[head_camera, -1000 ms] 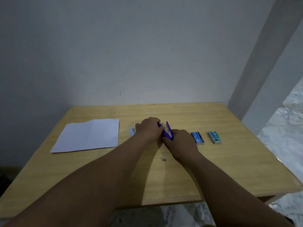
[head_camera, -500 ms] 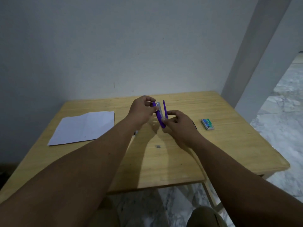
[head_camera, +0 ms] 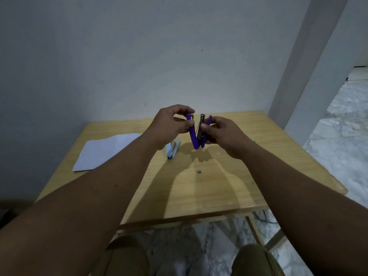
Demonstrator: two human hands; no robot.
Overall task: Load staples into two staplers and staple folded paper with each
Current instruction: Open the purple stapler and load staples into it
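The purple stapler (head_camera: pixel 196 134) was held up above the far middle of the counter (head_camera: pixel 209 192), hinged wide open in a V, its metal staple channel standing between the two purple arms. The left hand (head_camera: pixel 171 126) pinched the left arm near its tip; the right hand (head_camera: pixel 221 134) closed its grip on the channel and right arm. Whether any staples sat in the channel could not be told, so loading of this first stapler seemed still in progress. The pale blue stapler (head_camera: pixel 172 150) lay untouched on the counter just left of it, and the paper (head_camera: pixel 103 152) lay flat further left, with no sign of stapling. A small grey bit (head_camera: pixel 198 172) lay nearer, possibly staples.
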